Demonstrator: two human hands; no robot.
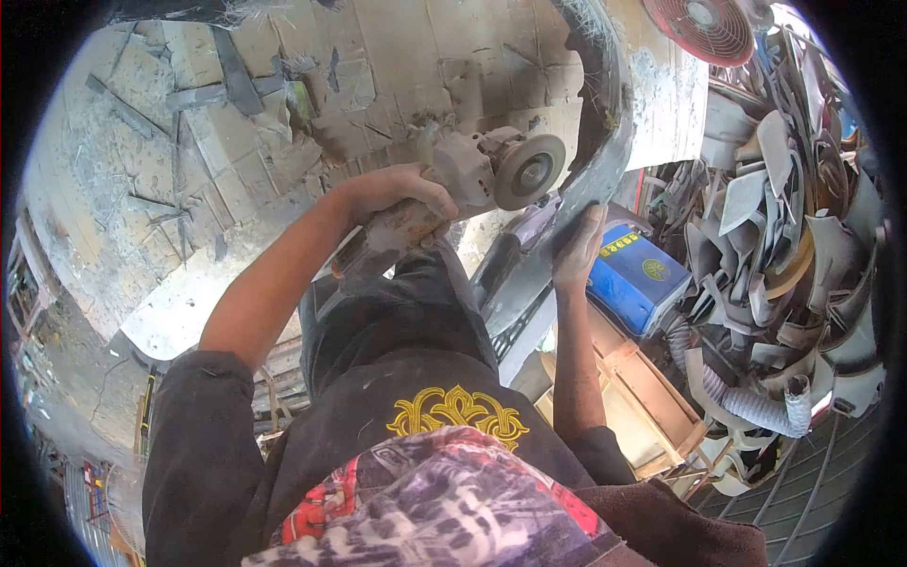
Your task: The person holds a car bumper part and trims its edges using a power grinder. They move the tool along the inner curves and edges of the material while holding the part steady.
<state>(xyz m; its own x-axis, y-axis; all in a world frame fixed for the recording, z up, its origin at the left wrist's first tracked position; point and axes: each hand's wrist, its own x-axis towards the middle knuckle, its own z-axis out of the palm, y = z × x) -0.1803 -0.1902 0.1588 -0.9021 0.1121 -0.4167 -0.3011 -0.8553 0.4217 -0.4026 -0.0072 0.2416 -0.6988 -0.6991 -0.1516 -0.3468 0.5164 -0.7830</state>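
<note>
My left hand is wrapped round the body of a dusty angle grinder, whose round disc faces up and to the right. My right hand lies against the edge of a long curved dark grey panel, fingers pressed together and partly hidden by it. The disc is beside the panel's inner edge; whether they touch cannot be made out. The panel runs from the top of the view down towards my legs.
Cardboard sheets with scraps and dust cover the surface ahead. To the right are a blue container, a wooden crate, a ribbed hose and a heap of curved pieces. A red round fan is at the top right.
</note>
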